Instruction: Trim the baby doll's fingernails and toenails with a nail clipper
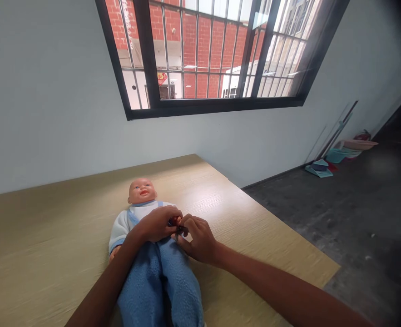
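1. The baby doll (146, 227) is lying on its back on the wooden surface (50, 245), head pointing toward the wall and legs running back toward the person.
2. The left hand (159, 223) is resting on the doll's chest, forearm coming up over the doll's blue fleece trousers (162, 286), wrist bent and knuckles raised.
3. Its fingers are curling in tight, pinching at something small and dark (180, 227) on the doll's chest strap; what that piece is, I cannot tell.
4. The right hand (198, 238) is sitting just beside the doll's waist on the window side, forearm stretching in long and straight from the lower right.
5. Its fingers are folding narrow too, thumb and forefinger meeting the left hand's fingertips on that same small dark piece.
6. Both hands are touching each other right over the doll's chest, just below its chin.
7. The doll's white sleeve (118, 229) is lying out to the side, clear of the hands.
8. Beyond the doll's head, a barred window (214, 54) is showing a red brick wall.
9. Well away from the doll, across the dark floor (339, 218), basins and a dustpan (319, 169) are sitting against the wall.
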Tool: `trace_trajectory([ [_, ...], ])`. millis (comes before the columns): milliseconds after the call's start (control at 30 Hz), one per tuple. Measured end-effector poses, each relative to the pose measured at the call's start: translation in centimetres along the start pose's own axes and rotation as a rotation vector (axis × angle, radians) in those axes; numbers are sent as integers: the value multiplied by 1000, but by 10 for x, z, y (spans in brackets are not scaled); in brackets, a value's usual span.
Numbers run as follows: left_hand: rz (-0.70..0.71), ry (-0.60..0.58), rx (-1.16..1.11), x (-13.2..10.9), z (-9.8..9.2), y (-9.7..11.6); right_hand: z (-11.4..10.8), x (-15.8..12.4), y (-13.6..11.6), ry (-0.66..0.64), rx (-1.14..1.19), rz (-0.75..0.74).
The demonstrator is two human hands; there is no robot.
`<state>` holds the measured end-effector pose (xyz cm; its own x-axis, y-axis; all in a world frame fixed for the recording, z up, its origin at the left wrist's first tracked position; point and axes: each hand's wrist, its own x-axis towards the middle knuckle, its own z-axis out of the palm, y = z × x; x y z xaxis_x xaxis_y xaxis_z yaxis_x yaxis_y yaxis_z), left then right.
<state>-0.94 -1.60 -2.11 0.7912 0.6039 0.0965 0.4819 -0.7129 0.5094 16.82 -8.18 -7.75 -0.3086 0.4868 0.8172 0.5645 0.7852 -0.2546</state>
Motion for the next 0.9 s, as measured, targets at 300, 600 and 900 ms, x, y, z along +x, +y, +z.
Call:
trace_trajectory([
  [300,-3,1,-22,-1,-1,2,1,-4,3,39,80,22],
  [600,5,1,-23,-1,-1,1,-3,0,0,17,21,-36],
  [900,6,2,-7,0,0,-1,-3,3,-3,-51,-22,-57],
])
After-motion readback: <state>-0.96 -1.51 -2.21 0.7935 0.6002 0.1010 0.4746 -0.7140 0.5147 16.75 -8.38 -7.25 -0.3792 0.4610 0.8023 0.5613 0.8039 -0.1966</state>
